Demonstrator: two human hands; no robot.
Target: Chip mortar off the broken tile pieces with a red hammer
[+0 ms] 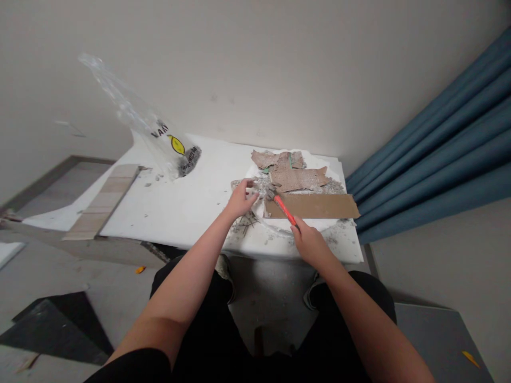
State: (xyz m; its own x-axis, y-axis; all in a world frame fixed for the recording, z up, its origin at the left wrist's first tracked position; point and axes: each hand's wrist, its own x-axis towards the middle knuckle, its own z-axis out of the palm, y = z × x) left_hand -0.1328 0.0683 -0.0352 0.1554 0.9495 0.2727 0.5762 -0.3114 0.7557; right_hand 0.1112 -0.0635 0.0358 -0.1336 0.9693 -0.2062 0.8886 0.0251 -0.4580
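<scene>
My right hand (310, 242) is closed around the red handle of a small hammer (281, 205), whose metal head rests among grey rubble by a brown cardboard strip (319, 206). My left hand (240, 198) pinches a small grey fragment (248, 183) just left of the hammer head. Broken brownish board pieces (295, 175) lie behind them on the white slab (187, 202). Grey crumbs and thin splinters (244, 221) are scattered under my left hand.
A clear plastic bag (155, 130) with a yellow logo stands up at the slab's back left. A beige tile strip (106, 199) lies along the left edge. Blue curtains (435, 154) hang at right. Dark boards (59, 327) lie on the floor at lower left.
</scene>
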